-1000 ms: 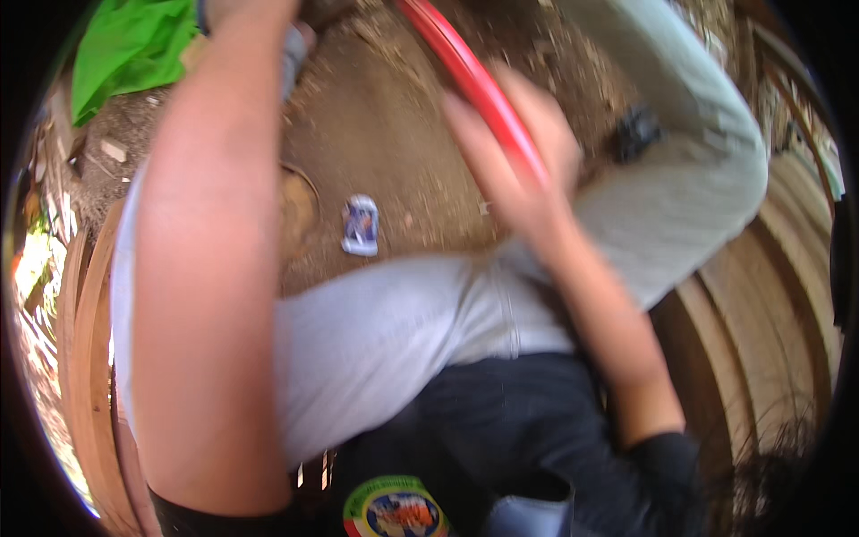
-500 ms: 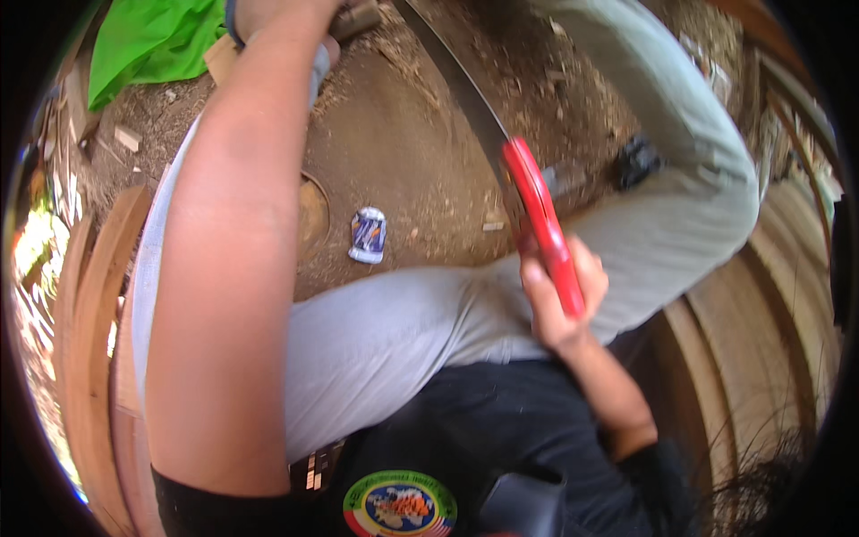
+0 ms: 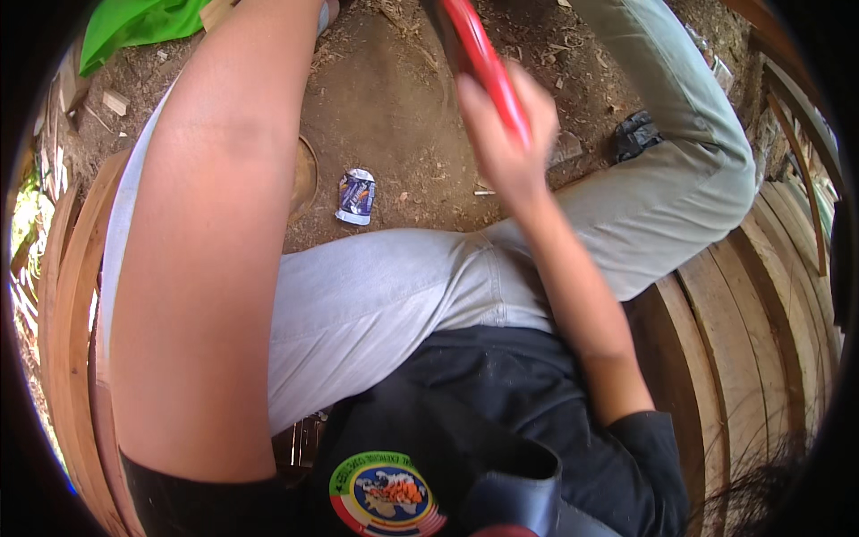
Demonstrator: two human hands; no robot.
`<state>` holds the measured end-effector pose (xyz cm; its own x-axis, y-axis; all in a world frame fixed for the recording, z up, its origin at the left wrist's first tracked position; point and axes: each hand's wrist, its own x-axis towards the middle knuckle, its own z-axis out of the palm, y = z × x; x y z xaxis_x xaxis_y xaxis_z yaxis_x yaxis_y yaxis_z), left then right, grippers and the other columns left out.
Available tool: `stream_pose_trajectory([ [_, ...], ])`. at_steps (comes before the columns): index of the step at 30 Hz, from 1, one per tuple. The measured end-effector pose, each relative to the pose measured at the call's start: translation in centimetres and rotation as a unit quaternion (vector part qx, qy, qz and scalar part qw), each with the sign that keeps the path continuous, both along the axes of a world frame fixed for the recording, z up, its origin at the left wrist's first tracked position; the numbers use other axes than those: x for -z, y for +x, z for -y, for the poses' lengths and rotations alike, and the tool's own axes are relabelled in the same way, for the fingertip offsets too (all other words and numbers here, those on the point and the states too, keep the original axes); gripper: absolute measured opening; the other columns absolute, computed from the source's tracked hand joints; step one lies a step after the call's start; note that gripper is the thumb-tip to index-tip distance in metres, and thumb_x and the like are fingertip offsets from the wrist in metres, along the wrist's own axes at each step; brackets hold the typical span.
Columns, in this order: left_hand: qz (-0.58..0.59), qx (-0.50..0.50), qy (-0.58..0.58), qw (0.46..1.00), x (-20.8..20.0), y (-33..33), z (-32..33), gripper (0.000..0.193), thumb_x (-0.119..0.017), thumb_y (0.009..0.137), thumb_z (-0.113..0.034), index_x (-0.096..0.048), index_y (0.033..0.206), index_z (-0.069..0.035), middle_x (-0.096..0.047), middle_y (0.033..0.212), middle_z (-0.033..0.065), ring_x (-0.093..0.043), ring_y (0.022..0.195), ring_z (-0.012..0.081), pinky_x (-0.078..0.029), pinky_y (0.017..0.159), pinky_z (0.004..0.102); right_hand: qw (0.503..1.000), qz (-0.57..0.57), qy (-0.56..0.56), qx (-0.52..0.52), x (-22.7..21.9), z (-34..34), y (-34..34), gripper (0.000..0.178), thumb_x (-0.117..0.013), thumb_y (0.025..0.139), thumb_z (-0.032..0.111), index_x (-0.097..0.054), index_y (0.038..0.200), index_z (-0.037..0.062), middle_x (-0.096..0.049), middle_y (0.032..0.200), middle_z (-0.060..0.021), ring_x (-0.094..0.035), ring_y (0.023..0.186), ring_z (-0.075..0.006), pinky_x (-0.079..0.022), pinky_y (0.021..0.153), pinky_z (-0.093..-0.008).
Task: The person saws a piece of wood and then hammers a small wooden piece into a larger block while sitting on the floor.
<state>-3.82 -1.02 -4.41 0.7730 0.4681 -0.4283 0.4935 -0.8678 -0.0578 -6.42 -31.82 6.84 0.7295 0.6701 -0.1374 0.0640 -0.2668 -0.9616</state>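
My right hand point(image 3: 512, 157) is wrapped around the red handle of a handsaw point(image 3: 483, 58), held in front of my lap. The dark blade runs up from the handle and leaves the picture at the upper edge. My left arm point(image 3: 201, 242) stretches up across the left side. Its hand lies beyond the top edge, so neither the fingers nor anything in them shows. Below the saw are my legs in pale grey trousers point(image 3: 385, 286), spread apart on a wooden seat.
A crumpled purple and silver can or packet point(image 3: 356, 197) lies on the dirt floor point(image 3: 376, 116) among wood chips. Green cloth point(image 3: 134, 31) is at the upper left. A black crumpled bag point(image 3: 635, 136) sits by my right leg. Curved wooden planks point(image 3: 734, 304) run along the right.
My right hand has pushed the handsaw forward, up and to the left in the picture. My left hand, partly visible at the top before, is now out of view.
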Motion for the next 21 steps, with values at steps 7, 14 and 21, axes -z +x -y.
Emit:
stream_pose_trajectory([
  [7, -0.053, 0.008, -0.020, 0.998, -2.8, 1.1, 0.4, 0.013, -0.071, 0.072, -0.028, -0.074, 0.073, -0.015, -0.072, 0.076, 0.0104, -0.072, 0.084, 0.0264, -0.056, 0.069, 0.0351, 0.995, -0.046, -0.094, 0.004, -1.6, -1.5, 0.7, 0.010, -0.068, 0.083, 0.009, -0.063, 0.089, 0.0019, -0.057, 0.067, -0.0067, -0.053, 0.055, -0.0160, -0.044, 0.053, -0.0296],
  [14, -0.014, 0.001, 0.018, 1.000, -0.1, 0.9, -0.1, 0.029, -0.066, 0.074, -0.023, -0.074, 0.102, -0.021, -0.071, 0.111, 0.0082, -0.066, 0.109, 0.0234, -0.028, 0.107, 0.0622, 0.981, -0.180, -0.066, 0.034, -2.0, -4.6, 3.3, 0.012, -0.064, 0.090, 0.013, -0.061, 0.092, 0.0007, -0.065, 0.086, -0.0061, -0.060, 0.071, -0.0120, -0.048, 0.061, -0.0254],
  [21, 0.006, 0.038, 0.046, 0.998, 0.0, 0.9, -1.4, 0.020, -0.071, 0.071, -0.025, -0.076, 0.088, -0.016, -0.074, 0.096, 0.0115, -0.071, 0.094, 0.0249, -0.050, 0.088, 0.0465, 0.996, -0.066, 0.004, 0.054, -2.7, 2.0, 0.2, 0.014, -0.068, 0.085, 0.011, -0.065, 0.094, 0.0010, -0.061, 0.073, -0.0054, -0.057, 0.062, -0.0136, -0.047, 0.061, -0.0288],
])
